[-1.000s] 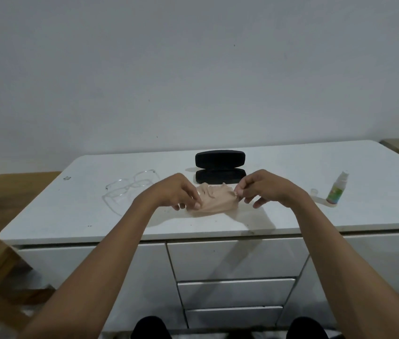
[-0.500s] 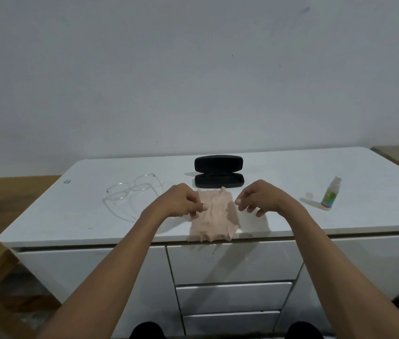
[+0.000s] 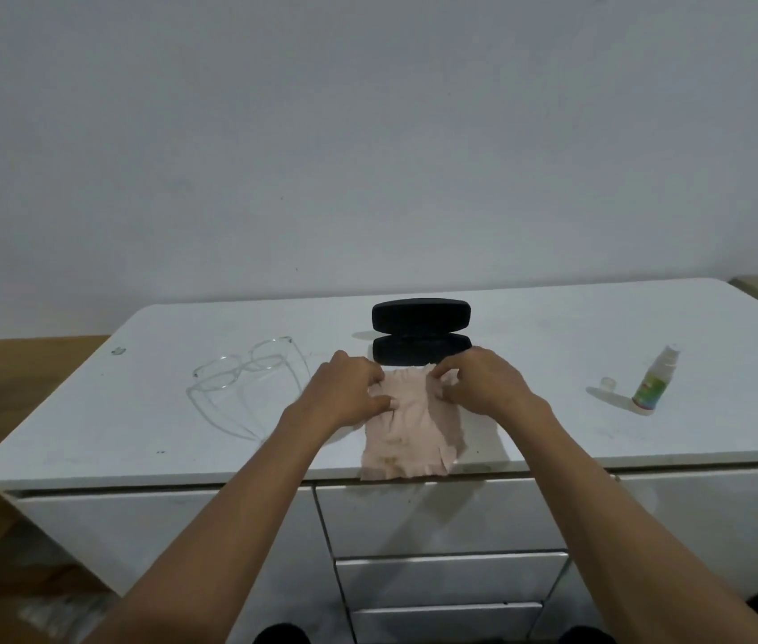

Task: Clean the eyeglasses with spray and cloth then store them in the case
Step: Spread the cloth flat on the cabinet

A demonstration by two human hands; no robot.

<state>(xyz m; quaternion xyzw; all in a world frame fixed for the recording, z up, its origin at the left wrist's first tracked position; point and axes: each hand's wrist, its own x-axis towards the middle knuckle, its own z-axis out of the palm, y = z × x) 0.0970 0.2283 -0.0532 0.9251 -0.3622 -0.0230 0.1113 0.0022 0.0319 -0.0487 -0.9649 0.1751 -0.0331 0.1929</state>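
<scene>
— Where's the cloth [image 3: 409, 429] got to?

— Spread out at the front edge of the white cabinet top [image 3: 553, 346], near the middle, its near hem hanging just over the edge. The left hand [image 3: 344, 392] pinches the far left part of it, fingers curled in; the right hand [image 3: 484, 383] does the same on the far right part.

— And the eyeglasses [image 3: 247, 374]?

— Clear-framed, lying on the top towards the left side, just beside the left hand, not touched.

— The case [image 3: 421, 332]?

— Black, lying open just behind the cloth, towards the back edge; the right hand's knuckles sit right in front of it, touching or not I can't tell.

— The spray?

— The spray bottle [image 3: 653, 383] stands near the right side, well apart from the hands, with a small clear cap [image 3: 607, 382] just beside it on its left
</scene>
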